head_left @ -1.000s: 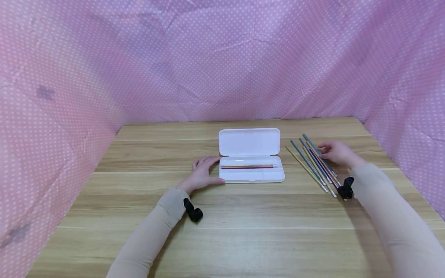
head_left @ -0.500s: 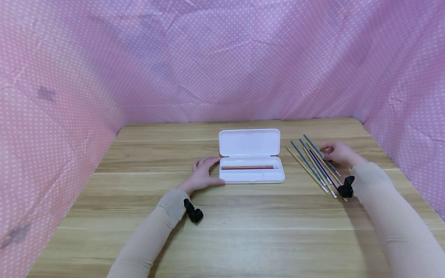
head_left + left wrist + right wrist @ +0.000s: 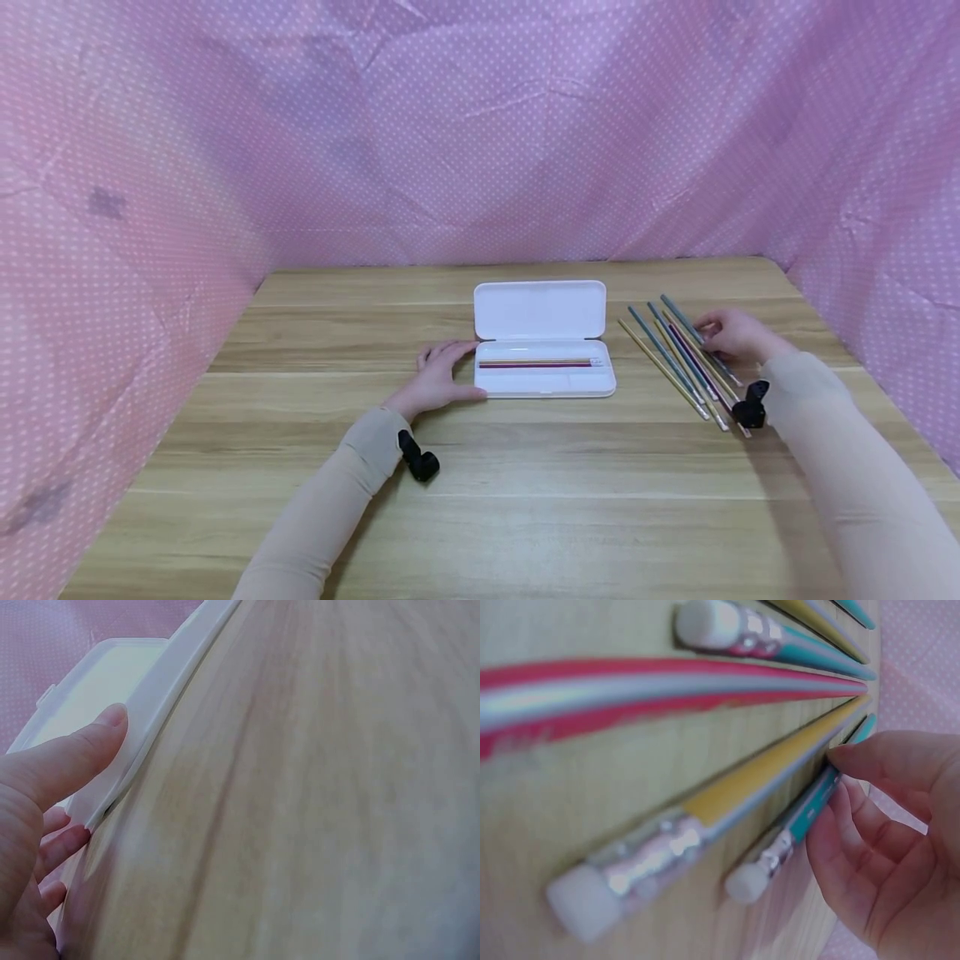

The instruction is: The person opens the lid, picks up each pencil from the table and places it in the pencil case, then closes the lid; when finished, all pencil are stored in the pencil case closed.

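The wooden table (image 3: 525, 517) stands before pink dotted cloth (image 3: 480, 150). At its right I see a teal pencil (image 3: 810, 810), pinched between thumb and fingers of my right hand (image 3: 738, 335), beside the loose pencils (image 3: 750, 784). Left of them, the case (image 3: 521, 383), lid (image 3: 540, 310) open, holds a yellow pencil (image 3: 534, 361) and a red pencil (image 3: 534, 366); my left hand (image 3: 435, 381), unclenched, touches its left end.

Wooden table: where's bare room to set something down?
Bare: the table in front of the pencil case, between the sleeves; also left of the left hand. Crowded: right of the pencil case, where loose pencils lie by the right hand.
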Demonstrator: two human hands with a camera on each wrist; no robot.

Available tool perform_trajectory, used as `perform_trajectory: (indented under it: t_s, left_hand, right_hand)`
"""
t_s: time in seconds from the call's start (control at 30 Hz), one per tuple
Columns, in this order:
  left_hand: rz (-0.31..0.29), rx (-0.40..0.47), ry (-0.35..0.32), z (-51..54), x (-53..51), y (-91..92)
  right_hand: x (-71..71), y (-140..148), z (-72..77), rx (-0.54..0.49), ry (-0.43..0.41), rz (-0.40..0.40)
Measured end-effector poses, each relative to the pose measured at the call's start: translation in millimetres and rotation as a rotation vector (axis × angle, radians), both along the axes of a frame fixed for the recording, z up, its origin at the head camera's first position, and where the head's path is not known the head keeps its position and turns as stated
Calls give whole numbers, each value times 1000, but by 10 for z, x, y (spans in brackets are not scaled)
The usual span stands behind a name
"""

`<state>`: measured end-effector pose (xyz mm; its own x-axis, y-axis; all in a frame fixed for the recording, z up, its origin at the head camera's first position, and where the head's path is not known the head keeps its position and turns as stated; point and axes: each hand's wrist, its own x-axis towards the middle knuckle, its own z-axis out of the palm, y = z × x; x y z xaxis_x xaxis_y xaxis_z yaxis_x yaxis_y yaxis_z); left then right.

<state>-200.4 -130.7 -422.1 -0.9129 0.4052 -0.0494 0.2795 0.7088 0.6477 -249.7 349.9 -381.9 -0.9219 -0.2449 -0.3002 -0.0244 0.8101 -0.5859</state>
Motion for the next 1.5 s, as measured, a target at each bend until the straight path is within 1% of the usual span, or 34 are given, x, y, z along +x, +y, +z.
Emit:
perform_trajectory:
  t_s: [0.2, 0.4, 0.5, 0.73, 1.13, 1.37, 1.5]
  left_hand:
    - [0, 7, -2, -12, -1, 1]
    - [-3, 1, -1, 1, -2, -7]
    - [-5, -6, 4, 10, -8, -10]
    - [-3, -12, 6, 7, -5, -13]
    - [-5, -11, 7, 10, 12, 4]
    - [-1, -7, 6, 25, 20, 15]
    - [2, -13, 7, 20, 20, 24]
  right_hand:
    - [16, 15, 3, -2, 12, 10]
    - [21, 33, -3, -4, 26, 18]
    - [14, 33, 11, 5, 48, 15]
    - [24, -50, 104, 48, 104, 28]
    - [79, -283, 201, 47, 190, 87]
    - [154, -461, 358, -5, 242, 127]
    - [179, -578, 446, -10, 285, 146]
